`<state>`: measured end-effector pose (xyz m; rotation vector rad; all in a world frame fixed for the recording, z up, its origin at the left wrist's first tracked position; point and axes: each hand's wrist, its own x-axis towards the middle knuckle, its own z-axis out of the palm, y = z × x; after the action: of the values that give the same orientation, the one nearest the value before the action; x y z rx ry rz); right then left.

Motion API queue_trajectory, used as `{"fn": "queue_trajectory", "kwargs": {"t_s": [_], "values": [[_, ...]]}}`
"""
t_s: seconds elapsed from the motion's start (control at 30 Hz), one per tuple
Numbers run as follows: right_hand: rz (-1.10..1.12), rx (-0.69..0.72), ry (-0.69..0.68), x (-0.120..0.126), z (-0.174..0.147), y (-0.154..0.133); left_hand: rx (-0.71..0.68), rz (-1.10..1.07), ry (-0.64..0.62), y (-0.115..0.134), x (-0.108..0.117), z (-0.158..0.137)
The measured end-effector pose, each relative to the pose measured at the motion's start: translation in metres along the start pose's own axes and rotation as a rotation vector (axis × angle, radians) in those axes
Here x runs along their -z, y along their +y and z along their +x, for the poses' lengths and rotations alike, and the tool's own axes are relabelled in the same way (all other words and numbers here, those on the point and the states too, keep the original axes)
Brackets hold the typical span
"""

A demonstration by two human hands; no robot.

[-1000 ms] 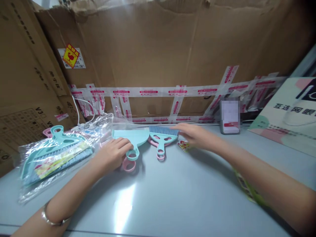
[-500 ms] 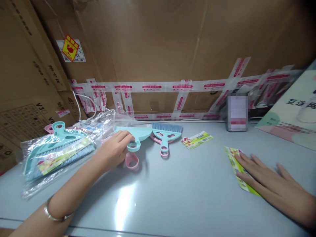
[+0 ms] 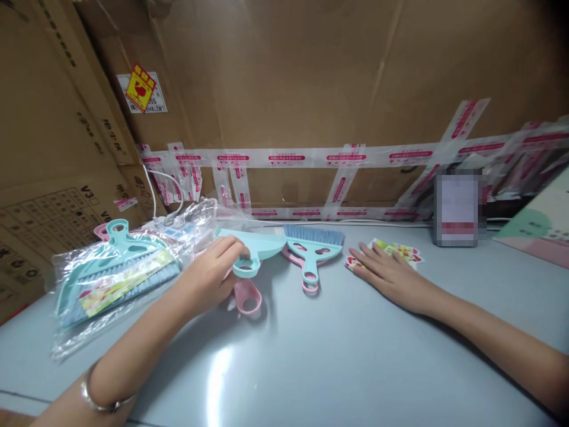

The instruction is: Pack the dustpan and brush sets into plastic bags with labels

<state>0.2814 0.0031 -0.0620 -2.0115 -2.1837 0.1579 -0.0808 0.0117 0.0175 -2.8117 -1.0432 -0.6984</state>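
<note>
My left hand is closed around the neck of a teal dustpan, close to its ring handle. Under that hand a pink ring handle sticks out; what it belongs to is mostly hidden. Just right of the dustpan lies a teal hand brush with blue bristles, stacked over a pink one. My right hand rests flat on printed paper labels, fingers spread, covering much of them.
At left, a clear plastic bag holds another teal dustpan and brush with a label. A phone stands upright at the back right, near a printed board. Large cardboard boxes wall the table's back.
My right hand has slid left and away from me with one green label, onto the other label. My left hand still holds the dustpan. The view has shifted slightly right.
</note>
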Motion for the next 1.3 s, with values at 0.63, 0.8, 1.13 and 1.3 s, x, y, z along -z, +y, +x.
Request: {"fn": "queue_trajectory", "kwargs": {"t_s": [0.63,0.8,1.13,1.3], "values": [[0.624,-0.029,0.486,0.048,-0.019,-0.023,0.186,-0.496,0.788,0.003,0.016,0.003],[0.569,0.244,0.582,0.072,-0.018,-0.063,0.172,-0.969,0.514,0.010,0.027,0.026],[1.131,0.078,0.033,0.064,-0.023,-0.099,0.182,-1.342,0.071,0.048,0.003,0.071],[1.057,-0.031,0.331,0.041,-0.025,-0.096,0.357,-1.055,-0.132,0.050,-0.015,0.050]]}}
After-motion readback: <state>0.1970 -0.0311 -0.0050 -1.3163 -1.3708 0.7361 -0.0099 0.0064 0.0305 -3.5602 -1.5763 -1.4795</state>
